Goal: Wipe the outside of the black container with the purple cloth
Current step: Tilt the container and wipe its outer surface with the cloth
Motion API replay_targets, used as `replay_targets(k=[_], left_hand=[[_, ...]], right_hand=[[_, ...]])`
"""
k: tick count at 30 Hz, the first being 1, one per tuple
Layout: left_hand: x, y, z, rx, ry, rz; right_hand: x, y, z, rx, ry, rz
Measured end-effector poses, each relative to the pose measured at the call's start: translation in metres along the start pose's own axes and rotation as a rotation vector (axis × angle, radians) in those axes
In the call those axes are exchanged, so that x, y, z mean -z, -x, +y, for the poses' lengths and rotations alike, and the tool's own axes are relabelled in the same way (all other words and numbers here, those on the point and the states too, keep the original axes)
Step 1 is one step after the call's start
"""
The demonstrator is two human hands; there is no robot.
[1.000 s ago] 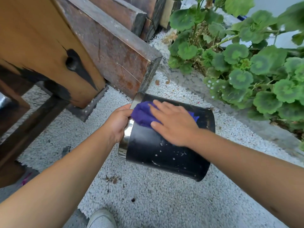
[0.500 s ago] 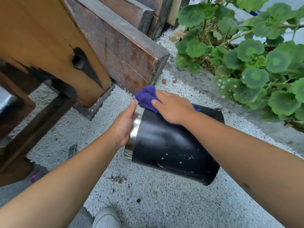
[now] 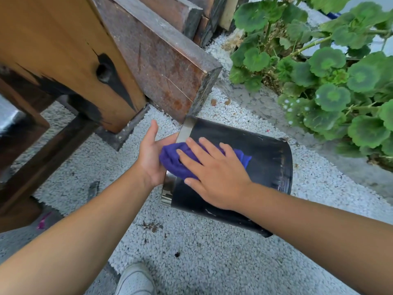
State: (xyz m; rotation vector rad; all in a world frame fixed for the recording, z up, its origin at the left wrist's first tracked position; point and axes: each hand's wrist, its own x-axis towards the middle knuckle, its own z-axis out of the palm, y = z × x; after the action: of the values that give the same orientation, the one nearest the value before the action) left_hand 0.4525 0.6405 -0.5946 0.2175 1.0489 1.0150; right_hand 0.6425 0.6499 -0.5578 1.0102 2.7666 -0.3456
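**Wipe in progress, upper wall of container near rim**

Setting: outdoors, white gravel ground (image 3: 212, 262), timber beams (image 3: 161, 67) at upper left, geranium plants (image 3: 329, 86) at right.

Right hand (image 3: 214, 177): fingers spread flat, palm pressing the bunched purple cloth (image 3: 172, 160) against the container wall; not clenched around it. Left hand (image 3: 151, 158): open, thumb raised, palm braced against the rim end; whether any fingers hook inside the mouth cannot be told.

Black container (image 3: 265, 158): lies tipped on its side on the gravel, between the beam end and the plants. Long axis runs roughly left-right across the view; the metal rim band (image 3: 186, 129) and mouth face left toward the left hand, base toward the plants.

Progress (judgement): partway. The cloth covers the rim-side top. Pale specks show low on the near wall (image 3: 210, 212), scuffing near the base end; underside hidden. Those areas likely remain, needing a roll.
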Motion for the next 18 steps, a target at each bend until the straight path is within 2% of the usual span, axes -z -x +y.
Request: replay_targets(k=[2,5,10,14,18], left_hand=[[0.0,-0.001,0.002,0.022,0.004,0.044],[-0.009,-0.008,0.002,-0.023,-0.112,0.147],[-0.015,-0.016,-0.002,-0.089,-0.275,0.185],[-0.013,-0.019,-0.003,-0.11,-0.287,0.165],[-0.012,-0.022,-0.004,-0.111,-0.303,0.199]], right_hand=[[0.001,-0.003,0.01,0.019,-0.008,-0.016],[0.007,-0.014,0.034,-0.061,-0.072,-0.037],[0.01,-0.02,0.092,-0.244,-0.21,-0.074],[0.004,-0.013,0.138,-0.391,-0.371,-0.118],[0.001,-0.008,0.148,-0.394,-0.398,-0.127]])
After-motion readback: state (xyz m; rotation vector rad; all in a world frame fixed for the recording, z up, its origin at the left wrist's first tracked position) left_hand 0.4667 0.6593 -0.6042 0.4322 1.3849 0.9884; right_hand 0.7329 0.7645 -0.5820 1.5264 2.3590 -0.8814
